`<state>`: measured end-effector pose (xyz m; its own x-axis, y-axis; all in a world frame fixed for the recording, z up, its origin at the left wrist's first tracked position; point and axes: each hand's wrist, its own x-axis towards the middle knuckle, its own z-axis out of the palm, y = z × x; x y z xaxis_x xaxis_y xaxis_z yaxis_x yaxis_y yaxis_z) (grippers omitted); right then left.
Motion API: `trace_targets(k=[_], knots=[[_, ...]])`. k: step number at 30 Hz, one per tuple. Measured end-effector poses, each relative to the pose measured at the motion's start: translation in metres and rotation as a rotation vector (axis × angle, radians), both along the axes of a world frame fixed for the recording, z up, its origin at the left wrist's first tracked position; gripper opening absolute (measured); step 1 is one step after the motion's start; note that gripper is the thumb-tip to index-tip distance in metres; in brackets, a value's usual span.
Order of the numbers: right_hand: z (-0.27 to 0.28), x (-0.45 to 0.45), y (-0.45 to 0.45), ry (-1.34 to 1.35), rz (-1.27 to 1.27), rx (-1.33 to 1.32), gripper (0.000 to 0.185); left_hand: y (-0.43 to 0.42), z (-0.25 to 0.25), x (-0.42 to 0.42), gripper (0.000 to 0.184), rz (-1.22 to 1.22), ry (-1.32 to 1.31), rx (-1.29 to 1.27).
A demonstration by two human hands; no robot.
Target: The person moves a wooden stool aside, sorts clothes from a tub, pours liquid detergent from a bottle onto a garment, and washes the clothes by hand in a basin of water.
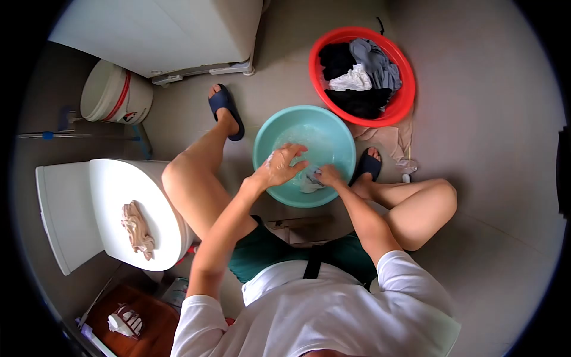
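A teal basin (267, 128) with soapy water stands on the floor between my feet. My left hand (282, 165), wet with some suds on its back, hovers over the left part of the basin, fingers apart and nothing in them. Low in the basin lies a small whitish cloth (310, 183). At the right side of that cloth is my right hand (328, 175), its fingers curled down and closed on the cloth's edge.
A red basin (407, 89) of dark, grey and white clothes stands at the upper right, over a beige cloth (389, 138). To the left are a toilet (107, 196) with a beige cloth on its lid and a white bucket (134, 98). A white appliance (160, 30) stands at the top.
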<state>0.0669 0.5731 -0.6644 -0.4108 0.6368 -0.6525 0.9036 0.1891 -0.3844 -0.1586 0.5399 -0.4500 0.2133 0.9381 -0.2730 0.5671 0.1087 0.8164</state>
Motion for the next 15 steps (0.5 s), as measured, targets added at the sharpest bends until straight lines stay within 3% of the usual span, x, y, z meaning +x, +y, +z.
trace_targets(k=[1,4,5,7,10,13,15], knots=[[0.003,-0.002,0.004,0.06,-0.067,0.0,0.03,-0.005,-0.037,0.005,0.035,0.004,0.036,-0.083],[0.039,-0.008,0.012,0.386,-0.434,-0.21,0.031,-0.025,-0.087,0.022,0.033,0.527,-0.454,-0.644],[0.057,-0.011,0.013,0.519,-0.586,-0.314,0.032,-0.034,-0.109,0.025,0.034,0.667,-0.569,-0.689],[0.075,-0.014,0.011,0.597,-0.593,-0.369,0.028,-0.05,-0.148,0.029,0.036,0.946,-0.79,-0.782],[0.122,-0.021,0.0,0.692,-0.583,-0.381,0.022,-0.054,-0.169,0.031,0.041,0.904,-0.762,-1.002],[0.155,-0.026,-0.023,0.816,-0.513,-0.342,0.02,-0.049,-0.156,0.032,0.044,0.973,-0.983,-1.144],[0.187,-0.029,-0.039,0.924,-0.468,-0.307,0.019,-0.045,-0.163,0.036,0.047,0.912,-1.15,-1.037]])
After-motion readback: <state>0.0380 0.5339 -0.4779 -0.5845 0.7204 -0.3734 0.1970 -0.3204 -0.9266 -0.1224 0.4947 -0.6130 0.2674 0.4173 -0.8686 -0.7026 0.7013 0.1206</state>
